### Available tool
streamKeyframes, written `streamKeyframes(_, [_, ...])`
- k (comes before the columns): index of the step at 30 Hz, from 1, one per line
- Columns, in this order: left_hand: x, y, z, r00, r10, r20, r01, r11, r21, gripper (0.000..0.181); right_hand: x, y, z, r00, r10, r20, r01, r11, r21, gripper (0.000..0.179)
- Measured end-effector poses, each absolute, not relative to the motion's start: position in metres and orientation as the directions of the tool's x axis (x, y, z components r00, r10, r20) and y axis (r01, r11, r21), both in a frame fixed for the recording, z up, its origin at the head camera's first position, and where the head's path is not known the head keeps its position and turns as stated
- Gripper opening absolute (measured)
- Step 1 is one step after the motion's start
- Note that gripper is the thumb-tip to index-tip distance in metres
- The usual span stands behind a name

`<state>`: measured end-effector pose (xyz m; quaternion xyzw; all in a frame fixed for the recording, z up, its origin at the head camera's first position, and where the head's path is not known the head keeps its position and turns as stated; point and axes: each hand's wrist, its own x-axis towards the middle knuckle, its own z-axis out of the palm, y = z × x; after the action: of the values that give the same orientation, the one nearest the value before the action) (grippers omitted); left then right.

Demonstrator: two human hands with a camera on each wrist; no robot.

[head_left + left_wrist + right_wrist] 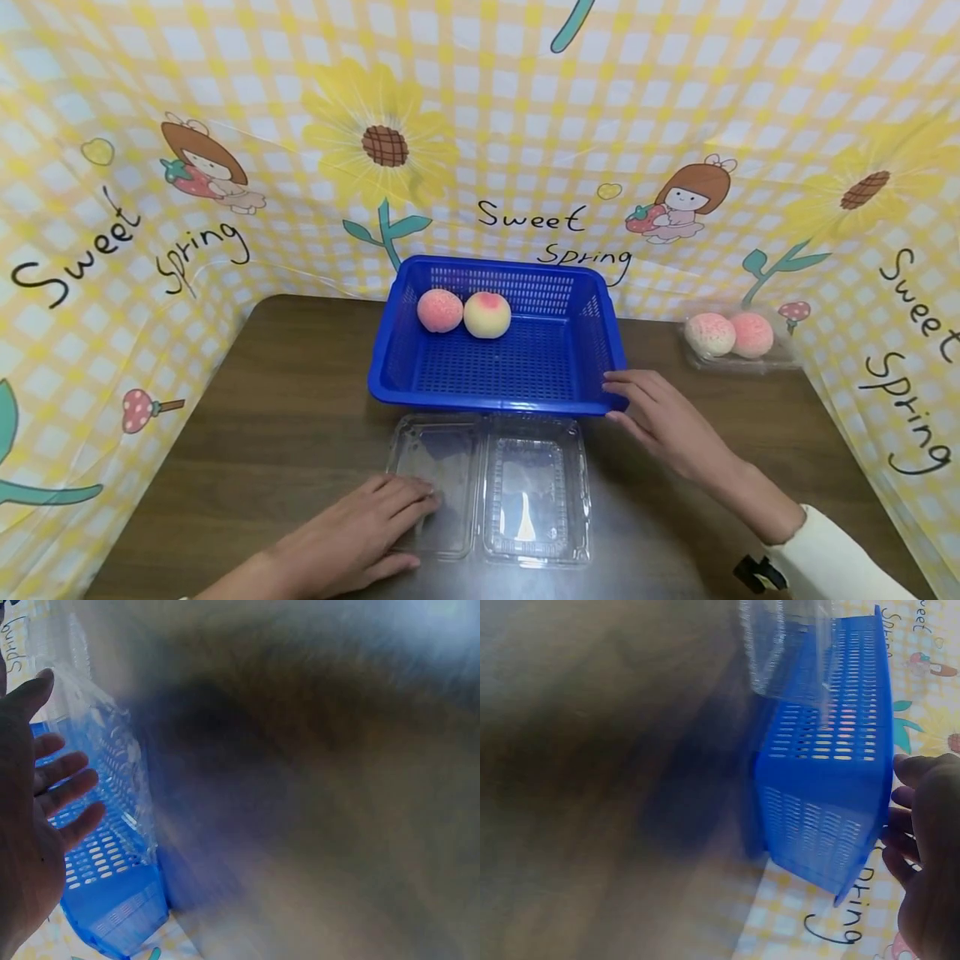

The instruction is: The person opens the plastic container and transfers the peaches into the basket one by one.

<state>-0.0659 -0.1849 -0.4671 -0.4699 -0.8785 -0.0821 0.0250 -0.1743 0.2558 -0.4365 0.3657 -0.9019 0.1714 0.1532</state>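
A blue plastic basket (pixel 495 407) stands on the table with two peaches inside: a pink one (pixel 440 311) and a pale yellow one (pixel 487 315) with a pink top. In front of it lies a clear plastic clamshell box (pixel 536 500), unfolded flat with its two halves side by side. My left hand (pixel 375 525) rests on the left half, its fingers fairly straight. At the basket's front right corner, the fingertips of my right hand (pixel 667 421) touch the rim. The right wrist view shows that hand (pixel 930 832) beside the rim, its fingers partly cut off.
Toward the back right of the brown table (pixel 300 400) sits another clear box (pixel 783 354) holding two pinkish peaches (pixel 731 335). A yellow checked cloth (pixel 487 125) hangs around the back and sides. A small black object (pixel 759 575) shows by the right sleeve.
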Motion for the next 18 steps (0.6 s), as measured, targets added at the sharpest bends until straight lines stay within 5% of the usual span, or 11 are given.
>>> streamKeyframes(7, [-0.062,-0.188,-0.474,-0.536,0.823,0.19,0.844,0.527,0.101,0.056,-0.165,0.256,-0.449,-0.651,-0.546,0.528,-0.717,0.67,-0.193,0.056])
streamKeyframes(9, [-0.061,-0.187,-0.475,-0.564,0.8,0.206,0.826,0.553,0.111,0.052,-0.156,0.253,-0.453,-0.68,-0.456,0.574,-0.675,0.696,-0.247,0.046])
streamKeyframes(13, [-0.058,-0.183,-0.476,-0.725,0.637,0.261,0.686,0.703,0.19,0.036,-0.131,0.24,-0.463,-0.817,-0.219,0.534,-0.509,0.71,-0.487,0.023])
streamKeyframes(18, [-0.059,-0.175,-0.475,-0.943,0.256,0.211,0.327,0.83,0.452,0.032,-0.107,0.221,-0.468,-0.995,-0.076,0.066,-0.097,0.543,-0.834,0.029])
